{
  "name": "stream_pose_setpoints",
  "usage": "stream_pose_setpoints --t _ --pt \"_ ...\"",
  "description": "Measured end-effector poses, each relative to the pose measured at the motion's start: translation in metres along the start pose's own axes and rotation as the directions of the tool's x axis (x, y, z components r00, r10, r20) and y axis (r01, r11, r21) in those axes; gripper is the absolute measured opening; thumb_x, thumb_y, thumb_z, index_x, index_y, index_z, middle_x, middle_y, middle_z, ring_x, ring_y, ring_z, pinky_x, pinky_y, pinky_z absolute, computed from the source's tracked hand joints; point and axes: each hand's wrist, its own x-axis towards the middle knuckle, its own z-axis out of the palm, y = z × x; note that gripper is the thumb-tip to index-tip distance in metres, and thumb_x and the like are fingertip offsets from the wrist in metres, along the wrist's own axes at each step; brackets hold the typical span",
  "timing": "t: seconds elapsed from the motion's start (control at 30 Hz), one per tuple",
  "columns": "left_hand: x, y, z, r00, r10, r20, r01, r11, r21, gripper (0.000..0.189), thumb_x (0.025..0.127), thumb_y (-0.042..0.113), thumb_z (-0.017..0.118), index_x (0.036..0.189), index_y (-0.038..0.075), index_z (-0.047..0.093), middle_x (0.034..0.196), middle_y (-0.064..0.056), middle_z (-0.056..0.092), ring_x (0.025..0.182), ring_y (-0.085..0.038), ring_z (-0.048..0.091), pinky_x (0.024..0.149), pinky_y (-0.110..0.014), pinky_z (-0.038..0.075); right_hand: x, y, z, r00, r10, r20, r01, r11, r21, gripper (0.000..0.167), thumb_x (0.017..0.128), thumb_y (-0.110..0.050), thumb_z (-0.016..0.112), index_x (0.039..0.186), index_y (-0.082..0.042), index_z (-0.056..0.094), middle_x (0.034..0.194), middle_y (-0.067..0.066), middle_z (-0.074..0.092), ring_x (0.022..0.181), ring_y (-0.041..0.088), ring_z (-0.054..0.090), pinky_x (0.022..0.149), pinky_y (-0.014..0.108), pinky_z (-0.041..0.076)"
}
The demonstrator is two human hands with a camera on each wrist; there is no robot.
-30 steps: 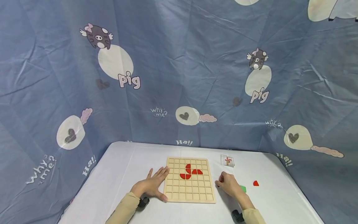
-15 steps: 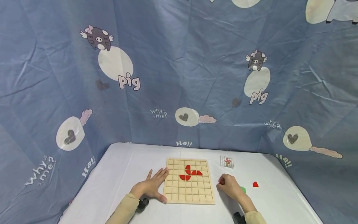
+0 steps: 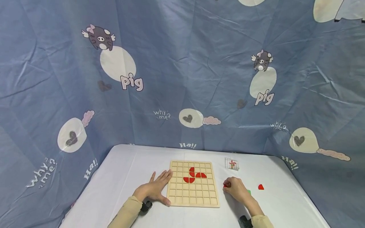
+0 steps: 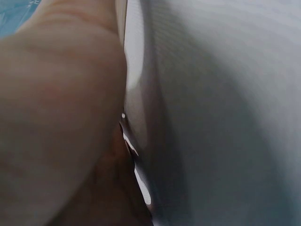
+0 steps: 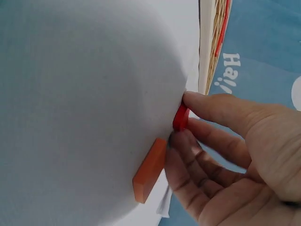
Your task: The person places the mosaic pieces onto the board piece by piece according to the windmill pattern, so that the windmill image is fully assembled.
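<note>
My right hand (image 3: 236, 189) is just right of a wooden grid board (image 3: 196, 201), low over the white table. Its thumb and fingers pinch a small red piece (image 5: 180, 117), seen between the tips in the right wrist view. Several red quarter-round pieces (image 3: 192, 174) sit in the board's cells, in a pinwheel-like cluster. My left hand (image 3: 155, 188) lies spread along the board's left side, fingertips and thumb at its edge. In the left wrist view the left hand's skin (image 4: 56, 103) fills much of the frame, and its fingers are hidden.
An orange block (image 5: 149, 170) lies close to the right fingers. Another red piece (image 3: 260, 187) lies farther right on the table. A green piece (image 3: 249, 192) shows partly behind the right wrist. A gridded pattern card (image 3: 232, 163) stands beyond the right hand. A blue curtain (image 3: 182, 79) hangs behind.
My right hand has shifted slightly to the right, and red now shows at its fingertips. The left hand and the pieces on the board stay as they were.
</note>
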Motion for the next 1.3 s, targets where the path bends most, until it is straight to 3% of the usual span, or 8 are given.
stream_pose_setpoints --t 0.3,0.5,0.8,1.07,1.3 --pt "0.000 0.000 0.000 1.000 0.003 -0.007 -0.003 1.000 0.009 0.131 0.059 0.072 0.073 0.156 0.008 0.010 0.164 -0.010 0.006 0.151 -0.032 0.006 0.117 -0.066 -0.003 -0.001 0.004 -0.002 0.999 -0.024 0.022 0.025 0.999 -0.032 0.018 0.074 -0.002 0.079 0.091 -0.008 0.074 0.075 -0.003 0.058 0.066 0.008 0.046 0.056 0.022 0.039" --pt "0.000 0.000 0.002 1.000 0.004 0.004 -0.004 1.000 -0.001 0.131 0.060 0.071 0.073 0.156 0.008 0.010 0.164 -0.010 0.006 0.151 -0.032 0.006 0.117 -0.065 -0.004 -0.002 0.006 -0.002 0.998 0.010 0.056 -0.007 0.998 -0.057 0.015 0.074 -0.003 0.078 0.087 -0.010 0.074 0.076 -0.003 0.058 0.068 0.009 0.049 0.058 0.025 0.043" --pt "0.001 -0.001 0.002 1.000 -0.002 0.001 0.002 1.000 -0.001 0.131 0.058 0.071 0.073 0.156 0.009 0.010 0.164 -0.009 0.005 0.151 -0.030 0.005 0.117 -0.064 -0.004 0.003 0.006 0.000 0.999 -0.044 0.009 0.044 0.996 -0.075 0.012 0.073 -0.007 0.080 0.079 -0.011 0.070 0.073 -0.004 0.059 0.064 0.006 0.050 0.056 0.022 0.044" --pt "0.002 -0.003 0.001 1.000 0.006 -0.003 -0.006 1.000 -0.010 0.131 0.059 0.070 0.074 0.156 0.009 0.009 0.164 -0.009 0.004 0.151 -0.031 0.005 0.117 -0.065 -0.005 0.011 -0.024 0.007 0.991 -0.135 0.000 0.135 0.991 0.012 0.012 0.075 -0.006 0.080 0.082 -0.007 0.071 0.077 -0.002 0.062 0.065 0.004 0.051 0.051 0.017 0.044" --pt "0.004 -0.003 0.002 1.000 0.003 -0.002 -0.003 1.000 0.002 0.132 0.059 0.071 0.073 0.156 0.009 0.008 0.164 -0.009 0.005 0.151 -0.031 0.005 0.117 -0.064 -0.005 0.017 -0.052 0.023 0.961 -0.270 0.060 0.268 0.962 0.049 0.014 0.080 -0.010 0.077 0.091 -0.003 0.071 0.084 0.000 0.062 0.068 0.002 0.053 0.054 0.016 0.048"
